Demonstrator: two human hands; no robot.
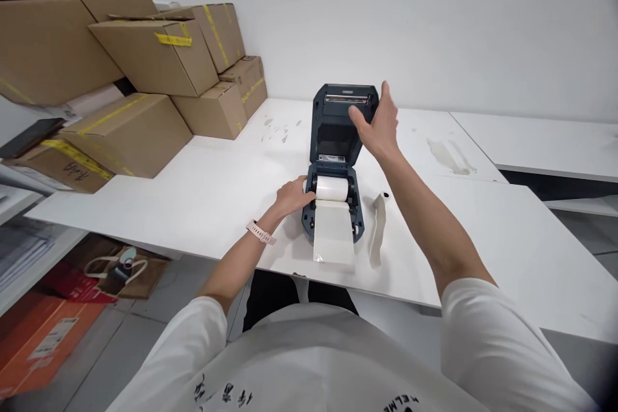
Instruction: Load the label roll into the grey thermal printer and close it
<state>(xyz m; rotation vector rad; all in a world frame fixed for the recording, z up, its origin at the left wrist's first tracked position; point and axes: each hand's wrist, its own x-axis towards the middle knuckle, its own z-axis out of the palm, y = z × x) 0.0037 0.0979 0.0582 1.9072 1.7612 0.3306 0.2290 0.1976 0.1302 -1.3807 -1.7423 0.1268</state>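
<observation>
A dark label printer [309, 226] stands on the white table with its lid [338, 125] raised. Inside the base sits a roll of white labels [332, 188], and its strip [334, 232] runs out over the front edge. My left hand [291, 196] grips the left side of the base, thumb over the rim beside the roll. At the lid's right edge is my right hand [381, 125], thumb across the inner face and fingers on the outer side. To the right of the printer lies a small narrow roll [381, 199] with a curled paper tail.
Cardboard boxes [159, 58] with yellow tape are stacked on the table's left and back. A white wall [434, 26] rises behind. Worn patches [449, 154] mark the tabletop. Below left, an orange box [48, 341] and a brown bag [140, 277] stand on the floor.
</observation>
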